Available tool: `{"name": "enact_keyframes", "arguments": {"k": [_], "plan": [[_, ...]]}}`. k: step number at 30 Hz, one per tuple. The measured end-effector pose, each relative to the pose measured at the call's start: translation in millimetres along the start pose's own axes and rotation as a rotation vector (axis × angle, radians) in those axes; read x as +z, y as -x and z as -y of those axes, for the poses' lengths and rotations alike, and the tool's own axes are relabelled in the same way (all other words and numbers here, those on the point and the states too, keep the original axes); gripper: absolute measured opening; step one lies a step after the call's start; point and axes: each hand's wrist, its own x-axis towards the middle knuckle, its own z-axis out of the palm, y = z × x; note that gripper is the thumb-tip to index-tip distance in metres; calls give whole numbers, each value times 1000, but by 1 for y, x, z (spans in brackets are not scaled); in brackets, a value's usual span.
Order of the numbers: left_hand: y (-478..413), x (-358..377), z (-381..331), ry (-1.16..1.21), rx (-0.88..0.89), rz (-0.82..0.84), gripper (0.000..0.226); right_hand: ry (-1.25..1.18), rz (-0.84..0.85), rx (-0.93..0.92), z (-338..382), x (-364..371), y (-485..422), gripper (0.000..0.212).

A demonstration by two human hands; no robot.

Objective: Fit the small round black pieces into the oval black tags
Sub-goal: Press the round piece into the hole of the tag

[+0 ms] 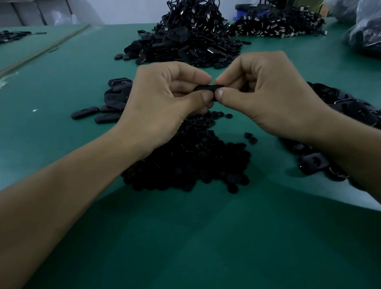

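hands: left hand (164,100) and right hand (266,92) each pinched one end of one oval tag (207,88) | long axis left-right, above mid-surface (195,248) | one uncountable heap of round pieces (186,163) beneath | left tag pile (111,100), right tag pile (356,109)

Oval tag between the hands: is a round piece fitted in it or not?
Cannot tell. The left hand and right hand pinch the oval tag; thumbs cover it, only a dark edge shows.

small round black pieces (187,165) piled centre on green table (51,139), oval black tags (110,98) left and right, black cable heap (187,28) far behind
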Motion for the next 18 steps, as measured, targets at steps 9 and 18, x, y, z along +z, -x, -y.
{"name": "enact_keyframes", "arguments": {"k": [9, 18], "plan": [[0, -1, -1, -44, 20, -9, 17, 17, -19, -22, 1, 2, 1, 18], [-6, -14, 13, -233, 8, -178, 19, 258, 95, 38, -7, 3, 1, 35]]}}
